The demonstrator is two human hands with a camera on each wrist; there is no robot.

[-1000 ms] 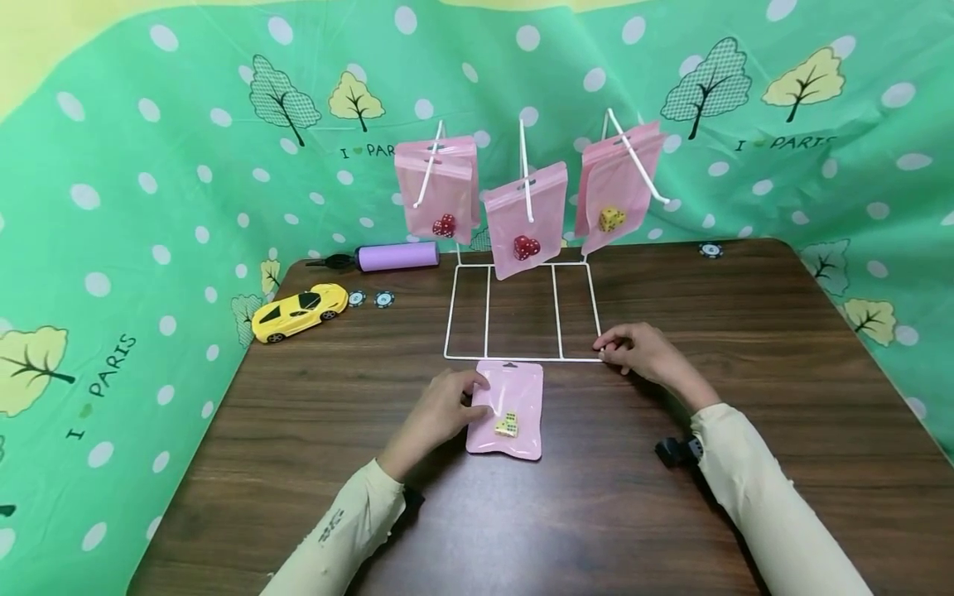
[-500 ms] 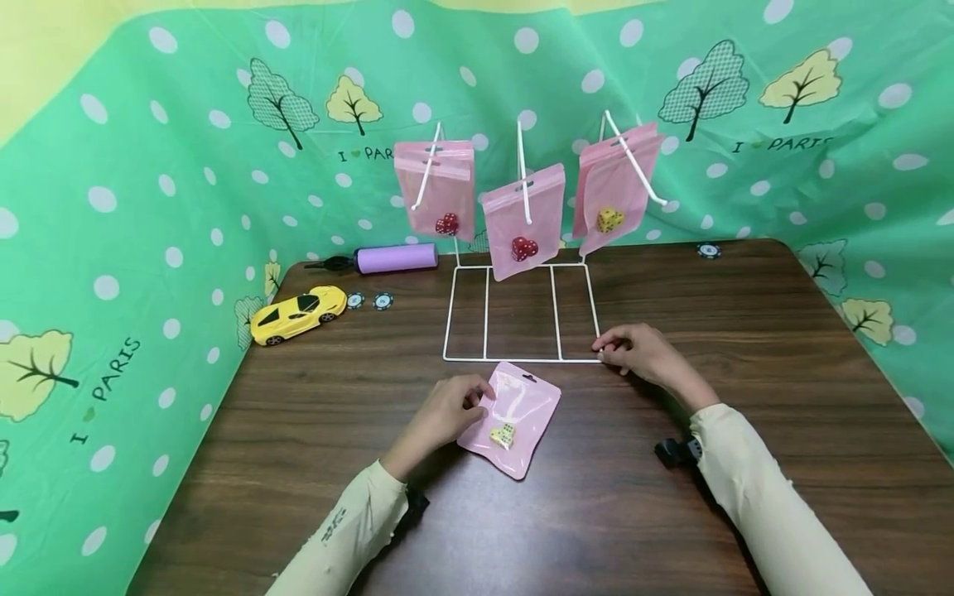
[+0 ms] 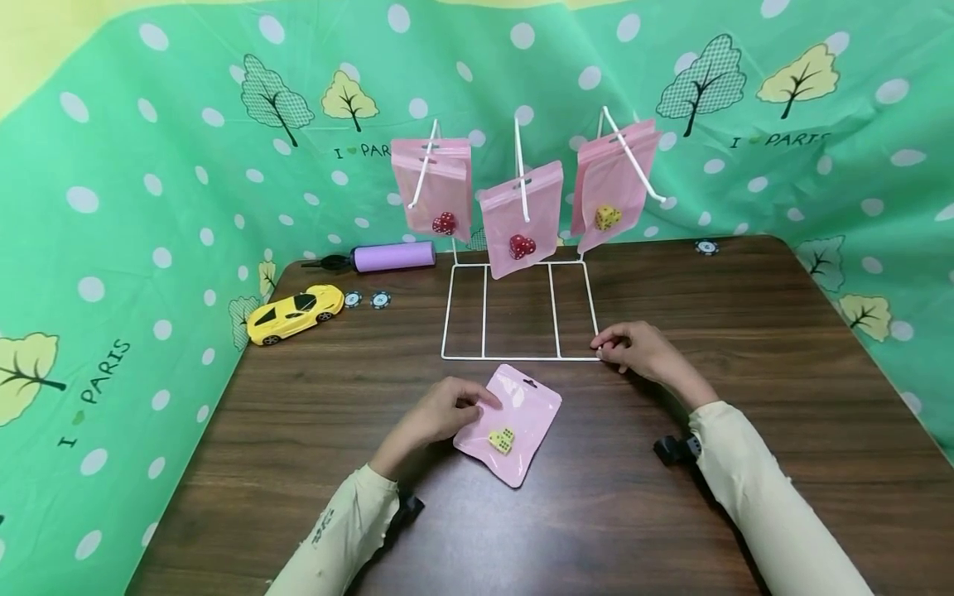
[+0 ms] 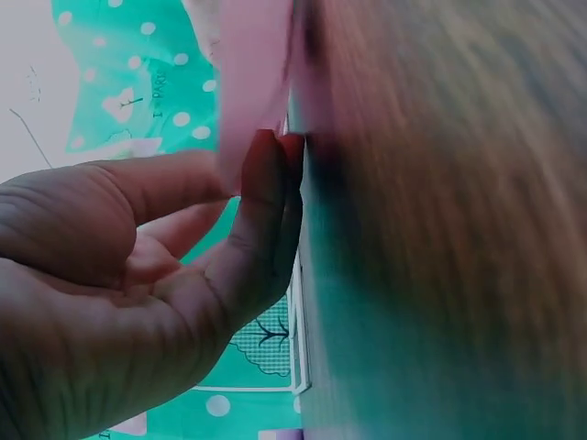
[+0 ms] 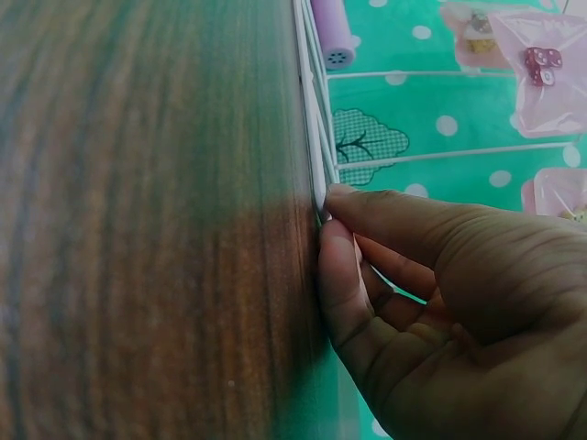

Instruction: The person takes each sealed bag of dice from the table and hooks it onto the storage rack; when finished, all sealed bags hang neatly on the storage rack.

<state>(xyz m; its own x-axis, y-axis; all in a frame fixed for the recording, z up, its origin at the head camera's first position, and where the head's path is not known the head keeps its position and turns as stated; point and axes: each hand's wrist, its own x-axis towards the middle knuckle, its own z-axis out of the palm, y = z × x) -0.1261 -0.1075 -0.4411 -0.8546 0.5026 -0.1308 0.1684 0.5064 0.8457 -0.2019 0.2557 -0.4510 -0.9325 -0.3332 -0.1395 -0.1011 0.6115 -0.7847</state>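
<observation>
A pink zip bag [image 3: 531, 416] with yellow dice [image 3: 502, 440] showing in it lies at a slant on the table. My left hand [image 3: 445, 407] pinches its left edge; in the left wrist view the thumb is on one face of the bag [image 4: 257, 78] and fingers are on the other. My right hand [image 3: 639, 354] grips the front right corner of a white wire rack [image 3: 514, 358] between thumb and fingers. Pink bags hang from the rack's three hooks: red dice show in the left bag [image 3: 436, 186] and middle bag [image 3: 514, 215], yellow dice in the right bag [image 3: 619, 178].
A yellow toy car [image 3: 294, 314] stands at the table's left, with two poker chips [image 3: 381, 300] beside it. Behind them lies a purple hand pump [image 3: 393, 257]. Another chip [image 3: 706, 247] is at the back right. A green patterned cloth [image 3: 186, 207] surrounds the table's back and sides.
The bag on the table has turned clockwise and its lower end has shifted toward me, with my left hand at its edge. My right hand stays at the rack's corner.
</observation>
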